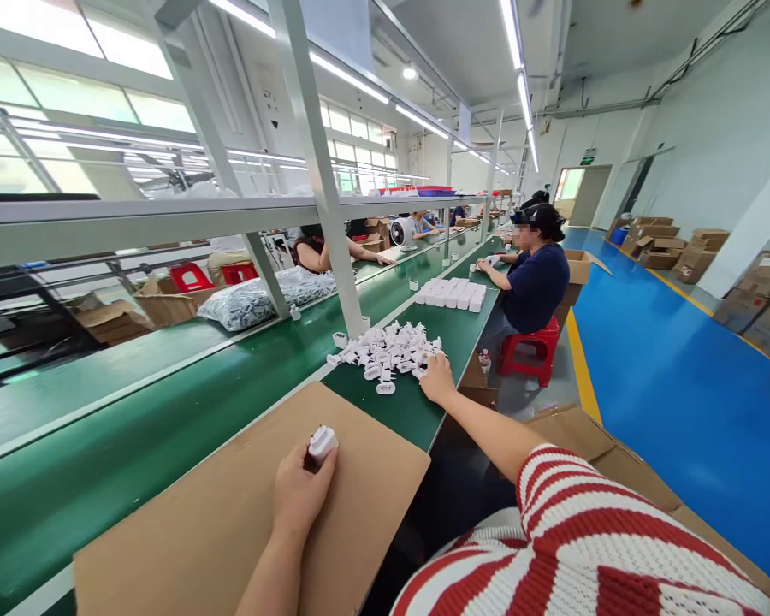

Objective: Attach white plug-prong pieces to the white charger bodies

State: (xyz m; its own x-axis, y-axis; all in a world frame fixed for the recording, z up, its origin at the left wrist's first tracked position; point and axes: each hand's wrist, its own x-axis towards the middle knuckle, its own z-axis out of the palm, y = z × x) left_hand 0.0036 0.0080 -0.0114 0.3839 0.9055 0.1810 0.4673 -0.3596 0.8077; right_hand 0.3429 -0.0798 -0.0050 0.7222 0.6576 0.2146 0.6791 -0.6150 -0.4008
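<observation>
My left hand [301, 492] is closed round a white two-pin plug charger [322, 443] above a flat cardboard sheet [231, 505]. The charger's pins point up and away from me. Farther off, my right hand [437, 379] reaches the near right edge of a heap of small white plug parts [388, 351]. Its fingers are bent down onto one white plug part [418, 373], which they partly cover. Many parts in the heap show prongs and oval faces.
A green conveyor belt [186, 419] runs along the left, beneath a shelf [147, 218] on posts. Beyond the heap stand rows of white blocks [453, 293]. A co-worker [532, 265] sits on a red stool [531, 351] at right. A bag of parts [263, 298] lies across the belt.
</observation>
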